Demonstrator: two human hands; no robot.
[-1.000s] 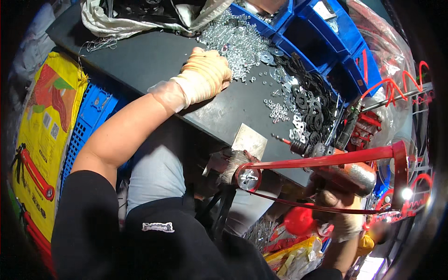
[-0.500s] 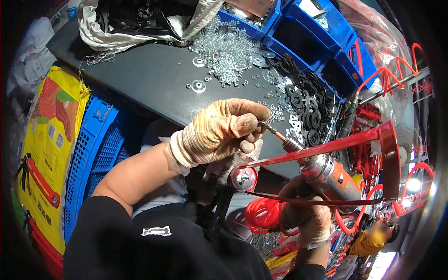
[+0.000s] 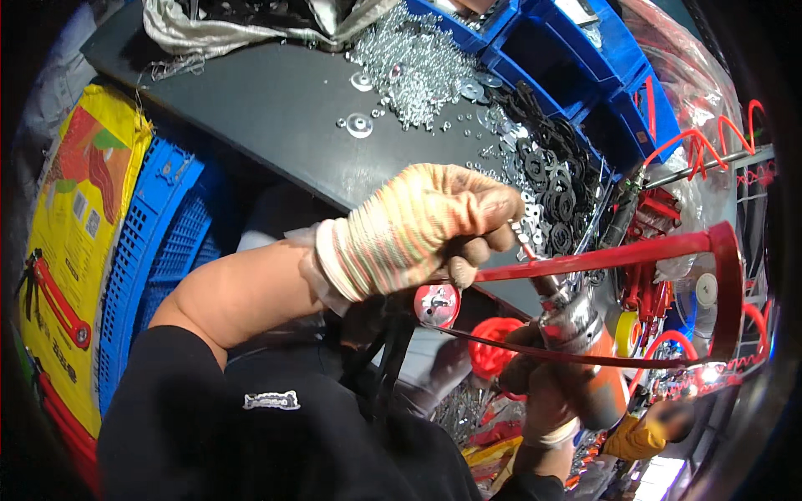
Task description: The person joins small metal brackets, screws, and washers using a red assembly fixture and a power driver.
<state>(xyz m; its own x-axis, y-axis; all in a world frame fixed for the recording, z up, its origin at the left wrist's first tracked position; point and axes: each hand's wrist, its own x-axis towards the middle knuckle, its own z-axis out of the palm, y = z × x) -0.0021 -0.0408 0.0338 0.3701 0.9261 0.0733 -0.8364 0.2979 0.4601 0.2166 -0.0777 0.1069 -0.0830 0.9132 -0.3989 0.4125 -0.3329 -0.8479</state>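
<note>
your right hand point(image 3: 549, 394) wraps the power driver point(image 3: 575, 324), its long axis angled up-left, bit point(image 3: 528, 252) just beside your left hand point(image 3: 418, 230), whose hold cannot be told.

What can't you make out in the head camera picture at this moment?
In the head view:
Whether the left hand grips the metal piece at its fingertips: too small to tell.
The handle of the drill: hidden by the right hand and the drill's own body.
The far side of the white sack: cut off by the top edge.
Single pieces in the silver pile: too small and heaped.
</note>
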